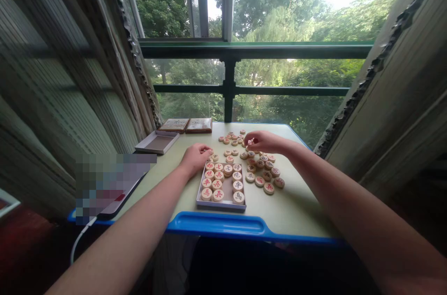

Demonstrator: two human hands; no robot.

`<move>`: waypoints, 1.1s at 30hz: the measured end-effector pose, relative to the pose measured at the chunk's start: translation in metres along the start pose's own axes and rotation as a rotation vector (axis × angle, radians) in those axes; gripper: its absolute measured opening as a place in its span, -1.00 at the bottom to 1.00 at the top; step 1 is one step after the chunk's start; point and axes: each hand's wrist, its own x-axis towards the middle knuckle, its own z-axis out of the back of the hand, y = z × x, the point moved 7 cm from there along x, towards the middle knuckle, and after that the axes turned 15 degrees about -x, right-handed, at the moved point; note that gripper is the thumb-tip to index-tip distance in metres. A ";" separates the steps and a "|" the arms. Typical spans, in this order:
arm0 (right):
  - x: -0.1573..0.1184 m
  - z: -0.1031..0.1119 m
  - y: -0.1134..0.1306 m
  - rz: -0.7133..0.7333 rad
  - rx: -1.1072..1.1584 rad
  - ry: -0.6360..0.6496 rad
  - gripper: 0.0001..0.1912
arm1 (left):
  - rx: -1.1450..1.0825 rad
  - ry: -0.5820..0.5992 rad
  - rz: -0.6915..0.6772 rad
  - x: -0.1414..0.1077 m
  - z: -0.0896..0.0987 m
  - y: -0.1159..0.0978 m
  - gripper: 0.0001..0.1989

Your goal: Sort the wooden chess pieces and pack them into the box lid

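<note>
Round wooden Chinese chess pieces with red and black characters are spread over the table. Several stand in rows inside a shallow white box, among them a red-marked piece and a black-marked piece. My left hand is at the box's far left corner, its fingers bent together beside a loose piece; what they hold, if anything, is hidden. My right hand reaches into the loose pieces on the right, fingers curled in a pinch over a piece. Its fingertips are partly hidden.
A white box lid lies open side up at the left, in front of a folded wooden board. A partly blurred flat device with a white cable rests at the left edge. The blue-rimmed table stands against a railing.
</note>
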 end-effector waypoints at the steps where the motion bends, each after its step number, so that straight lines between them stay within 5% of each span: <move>1: 0.000 0.002 0.002 0.007 0.034 -0.028 -0.80 | 0.006 0.002 0.002 0.000 0.000 0.000 -0.77; 8: -0.002 0.007 0.028 0.094 0.329 -0.110 -0.70 | 0.036 -0.010 0.001 -0.002 0.002 -0.006 -0.76; 20: -0.023 -0.005 0.093 0.450 0.112 0.048 -0.73 | 0.032 -0.002 -0.024 0.000 0.001 -0.004 -0.76; 33: -0.023 -0.014 0.100 0.475 0.021 0.075 -0.82 | 0.016 0.000 -0.042 0.000 0.002 -0.004 -0.75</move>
